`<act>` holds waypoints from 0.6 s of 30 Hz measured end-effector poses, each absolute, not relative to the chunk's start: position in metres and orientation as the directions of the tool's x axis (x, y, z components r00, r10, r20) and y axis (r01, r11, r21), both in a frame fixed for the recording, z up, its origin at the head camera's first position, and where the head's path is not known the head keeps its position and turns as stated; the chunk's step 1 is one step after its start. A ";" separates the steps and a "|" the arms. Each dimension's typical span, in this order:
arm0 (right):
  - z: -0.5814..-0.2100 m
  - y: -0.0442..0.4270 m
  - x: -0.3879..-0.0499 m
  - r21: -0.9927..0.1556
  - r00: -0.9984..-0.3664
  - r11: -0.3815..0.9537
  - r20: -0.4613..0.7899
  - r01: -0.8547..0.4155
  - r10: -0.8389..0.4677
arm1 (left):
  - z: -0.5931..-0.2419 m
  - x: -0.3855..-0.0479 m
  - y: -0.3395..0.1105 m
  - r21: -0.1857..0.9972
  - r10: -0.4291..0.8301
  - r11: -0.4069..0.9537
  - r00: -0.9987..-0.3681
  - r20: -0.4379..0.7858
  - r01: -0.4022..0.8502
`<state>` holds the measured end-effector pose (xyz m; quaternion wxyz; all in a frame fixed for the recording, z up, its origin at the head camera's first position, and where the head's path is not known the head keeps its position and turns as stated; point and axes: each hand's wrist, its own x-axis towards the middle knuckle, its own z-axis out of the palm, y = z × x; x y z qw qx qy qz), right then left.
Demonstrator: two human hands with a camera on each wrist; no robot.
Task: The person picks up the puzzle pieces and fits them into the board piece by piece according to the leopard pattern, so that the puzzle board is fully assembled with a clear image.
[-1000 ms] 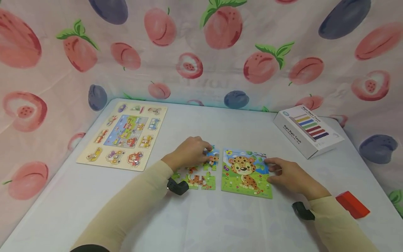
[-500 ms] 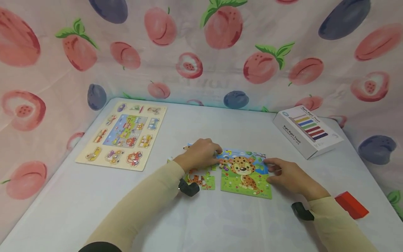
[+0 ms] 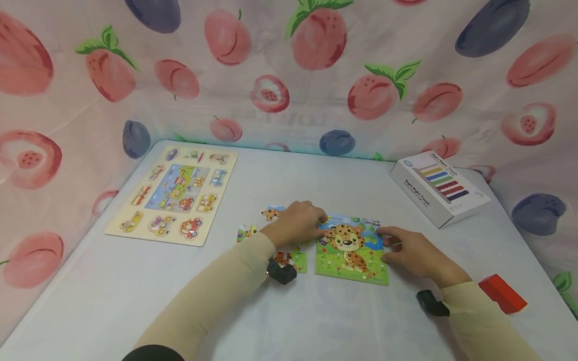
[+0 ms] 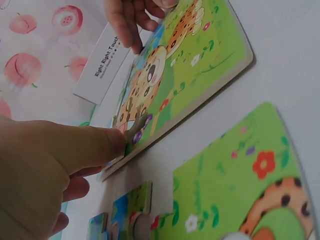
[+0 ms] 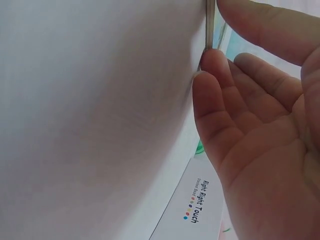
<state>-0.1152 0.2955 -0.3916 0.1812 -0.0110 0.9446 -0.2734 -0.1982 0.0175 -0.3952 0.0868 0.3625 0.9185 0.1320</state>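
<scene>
My left hand (image 3: 295, 223) pinches a small puzzle piece (image 4: 135, 127) at the upper left corner of a square leopard puzzle board (image 3: 354, 258). Most of that piece is hidden behind the thumb (image 4: 100, 145) in the left wrist view. At the board's right edge, my right hand (image 3: 413, 250) rests its thumb and fingertips against the side, the fingers loosely extended. Loose jigsaw pieces (image 3: 300, 260) with leopard and grass pictures lie left of the board, partly covered by the left hand and wrist camera. Another loose piece (image 3: 271, 214) lies behind the left hand.
A wooden vehicle peg puzzle (image 3: 212, 173) lies at the back left of the white-covered table (image 3: 343, 326). A white box (image 3: 440, 188) printed with coloured bead rows stands at the back right. Beside the right sleeve lies a red block (image 3: 503, 293).
My left hand has moved right with the piece, from above the loose pieces to the board's upper left corner. The right hand stays at the board's edge.
</scene>
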 end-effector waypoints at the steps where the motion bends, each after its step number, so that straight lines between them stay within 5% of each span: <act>1: -0.392 0.295 -0.115 -0.519 -0.934 0.851 -0.338 0.082 -0.116 | -0.395 -0.198 0.019 0.297 0.688 0.705 -0.723 -0.064 0.644; 18: -0.394 0.297 -0.116 -0.528 -0.938 0.847 -0.319 0.056 -0.137 | -0.402 -0.197 0.030 0.255 0.669 0.724 -0.742 -0.033 0.641</act>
